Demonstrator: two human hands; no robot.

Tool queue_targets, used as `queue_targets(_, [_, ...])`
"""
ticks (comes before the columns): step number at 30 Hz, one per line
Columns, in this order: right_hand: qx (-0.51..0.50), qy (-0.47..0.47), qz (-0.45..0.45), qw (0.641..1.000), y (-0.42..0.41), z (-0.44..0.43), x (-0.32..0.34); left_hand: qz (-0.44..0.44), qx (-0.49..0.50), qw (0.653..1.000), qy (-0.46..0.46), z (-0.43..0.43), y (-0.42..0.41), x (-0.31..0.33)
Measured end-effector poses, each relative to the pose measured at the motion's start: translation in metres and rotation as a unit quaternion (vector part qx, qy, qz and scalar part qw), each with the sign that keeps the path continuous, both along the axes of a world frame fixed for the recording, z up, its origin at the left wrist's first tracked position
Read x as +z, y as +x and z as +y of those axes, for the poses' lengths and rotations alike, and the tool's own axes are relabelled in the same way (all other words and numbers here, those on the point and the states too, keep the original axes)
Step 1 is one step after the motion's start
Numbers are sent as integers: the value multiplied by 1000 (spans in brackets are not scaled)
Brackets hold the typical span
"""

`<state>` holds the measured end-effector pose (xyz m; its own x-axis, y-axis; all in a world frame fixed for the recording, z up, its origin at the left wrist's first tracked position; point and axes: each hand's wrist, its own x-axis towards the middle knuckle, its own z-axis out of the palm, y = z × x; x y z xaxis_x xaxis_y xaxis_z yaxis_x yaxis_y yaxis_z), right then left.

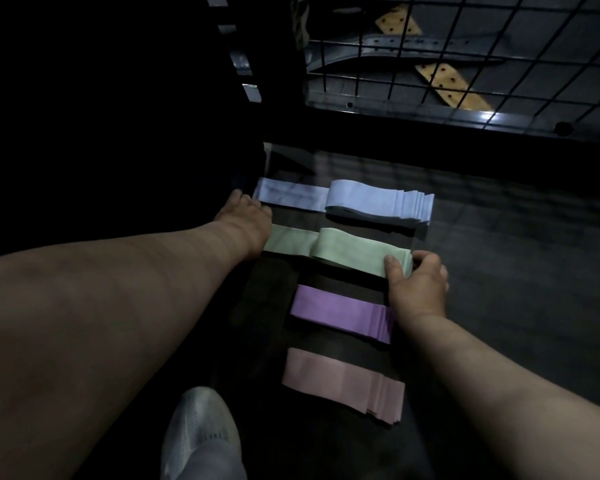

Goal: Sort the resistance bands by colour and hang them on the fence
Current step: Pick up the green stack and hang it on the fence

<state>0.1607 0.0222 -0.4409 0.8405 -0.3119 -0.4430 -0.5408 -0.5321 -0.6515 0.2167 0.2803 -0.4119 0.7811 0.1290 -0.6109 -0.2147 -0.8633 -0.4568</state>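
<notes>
Four stacks of resistance bands lie in a column on the dark floor: pale blue (374, 202) farthest, then green (354, 252), purple (340, 311) and pink (343, 384) nearest. My right hand (418, 289) grips the right end of the green stack, thumb on top and fingers round the edge. My left hand (246, 220) reaches to the left ends of the blue and green stacks; its fingers touch the blue band's left end, and how they curl is hidden. A black wire-mesh fence (465, 46) stands beyond the bands.
Behind the mesh lie grey straps (430, 43) and tan perforated pieces (451, 84). A white shoe (201, 434) stands on the floor near the pink stack. The area at left is dark and unreadable. Dark floor extends to the right of the bands.
</notes>
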Motion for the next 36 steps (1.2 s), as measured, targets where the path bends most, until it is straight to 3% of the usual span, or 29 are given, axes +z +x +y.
queue_targets(4, [5,-1,-2,1000,0,-1,-1,-4,11,1000,-20,1,-1,0])
queue_targets(13, [8,7,-3,1000,1,-2,-3,-17,113,977,-180,2,-1,20])
queue_targets(16, [13,6,-2,1000,2,-3,-4,-38,181,947,-263,-5,7,40])
queue_targets(20, [10,15,2,1000,3,-4,-4,30,247,897,-364,-24,21,57])
queue_targets(24, [12,20,3,1000,3,-6,-3,43,279,846,-453,-62,24,69])
queue_targets(33, [-26,66,-20,997,4,-10,-10,16,297,845,-444,-130,20,48])
queue_targets(36, [-39,103,-10,994,5,-11,-13,4,289,860,-421,-137,16,42])
